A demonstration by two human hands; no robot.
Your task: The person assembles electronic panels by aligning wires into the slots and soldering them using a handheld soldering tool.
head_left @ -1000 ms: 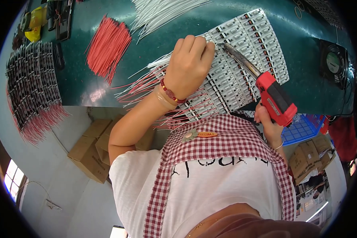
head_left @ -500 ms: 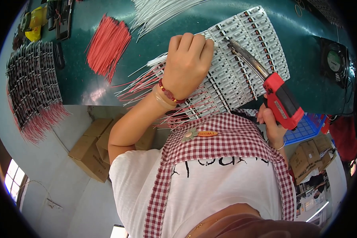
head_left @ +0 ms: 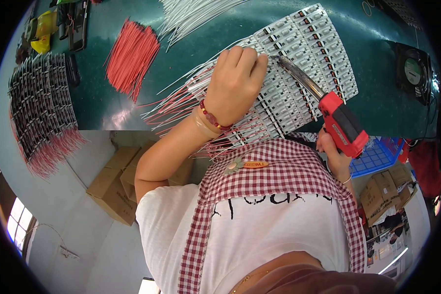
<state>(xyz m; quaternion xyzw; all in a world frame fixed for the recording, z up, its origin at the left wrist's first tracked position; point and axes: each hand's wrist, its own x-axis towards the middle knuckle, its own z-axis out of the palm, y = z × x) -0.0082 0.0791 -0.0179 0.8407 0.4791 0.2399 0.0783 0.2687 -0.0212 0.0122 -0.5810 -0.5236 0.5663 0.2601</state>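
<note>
Two-handed soldering, likely: left hand (head_left: 236, 84) at nine o'clock of board panel (head_left: 323, 54), can't tell pinch; right hand (head_left: 335, 158) curled round soldering iron (head_left: 345, 123); next needs steady contact.

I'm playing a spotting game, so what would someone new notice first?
Probably the red-and-black soldering iron in the right hand, its tip at the pale boards. Next, the bright pile of red wires on the green table, left of the left hand. White wires lie at the top edge.
</note>
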